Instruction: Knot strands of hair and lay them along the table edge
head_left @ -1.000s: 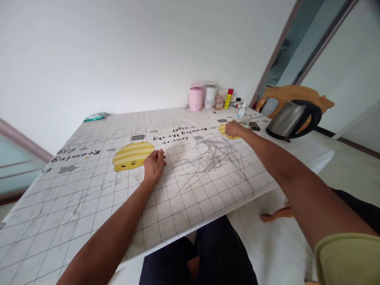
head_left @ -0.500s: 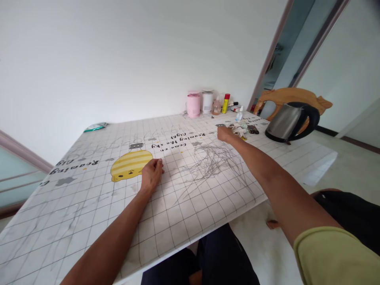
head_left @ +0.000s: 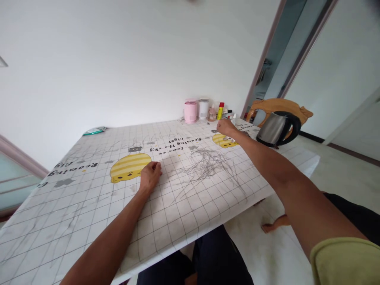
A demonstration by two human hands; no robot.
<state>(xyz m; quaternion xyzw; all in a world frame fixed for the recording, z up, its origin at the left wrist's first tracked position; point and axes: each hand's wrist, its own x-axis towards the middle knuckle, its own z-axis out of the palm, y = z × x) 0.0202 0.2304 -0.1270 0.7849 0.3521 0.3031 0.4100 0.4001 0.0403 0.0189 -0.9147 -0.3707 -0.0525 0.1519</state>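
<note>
My left hand rests on the white gridded tablecloth, beside a printed yellow striped bear. Its fingers are curled together, and whatever they might hold is hidden. Farther right, my right hand is closed with the knuckles up, over a second printed yellow bear. A crumpled whitish cloth shows in small part by its wrist. What the right fingers hold, if anything, is too hidden to tell. Dark scribbled lines cover the cloth between the two hands.
Against the wall stand a pink container, a white container, a small bottle and a yellow can with a red cap. A steel kettle sits at the right, before a wooden chair. A green-edged packet lies far left.
The view has shifted a little. My right hand and forearm have moved slightly relative to the cloth, and the second yellow bear print now shows where the crumpled cloth lay. My left hand stays in place.
</note>
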